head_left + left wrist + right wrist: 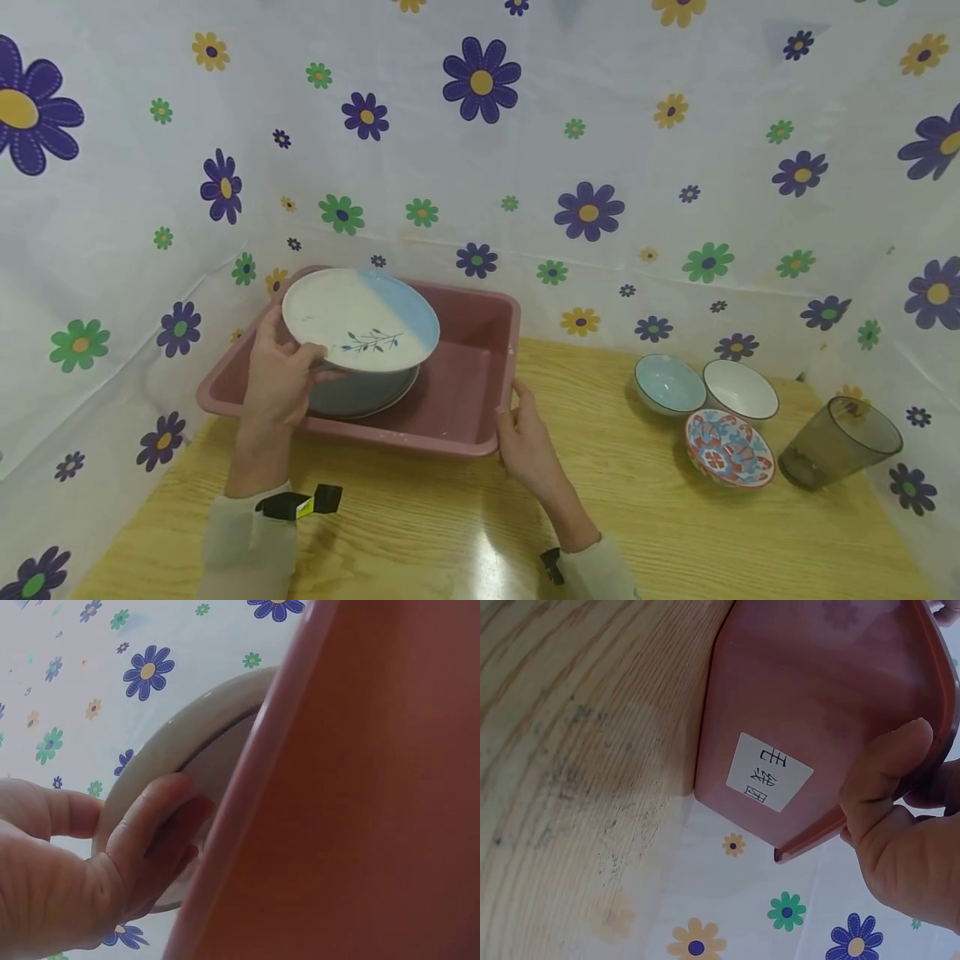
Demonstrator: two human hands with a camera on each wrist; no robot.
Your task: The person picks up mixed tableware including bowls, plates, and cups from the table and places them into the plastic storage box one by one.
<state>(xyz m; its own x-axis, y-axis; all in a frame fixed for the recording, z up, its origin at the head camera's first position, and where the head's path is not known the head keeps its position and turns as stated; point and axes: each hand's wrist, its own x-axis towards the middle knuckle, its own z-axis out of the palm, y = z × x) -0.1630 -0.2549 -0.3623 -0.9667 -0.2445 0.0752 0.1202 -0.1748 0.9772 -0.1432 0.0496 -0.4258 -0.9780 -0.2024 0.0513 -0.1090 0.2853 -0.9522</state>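
My left hand (279,375) pinches the near-left edge of a white and blue plate (352,321) with a leaf sprig on it. Thumb on top and fingers underneath, it holds the plate tilted above a pink plastic tub (480,400). In the left wrist view the plate's underside (217,750) shows past the tub's rim. Below it in the tub lies a dark grey plate (367,392), with a pale rim under it, partly hidden. My right hand (528,442) grips the tub's near-right corner; a white label (769,772) is on the tub's outer wall.
On the right of the wooden table (600,467) stand a light blue bowl (670,385), a white bowl (741,389) and a red and blue patterned bowl (729,448). A tinted glass (836,442) is beside them. A flowered sheet (420,167) hangs behind the tub.
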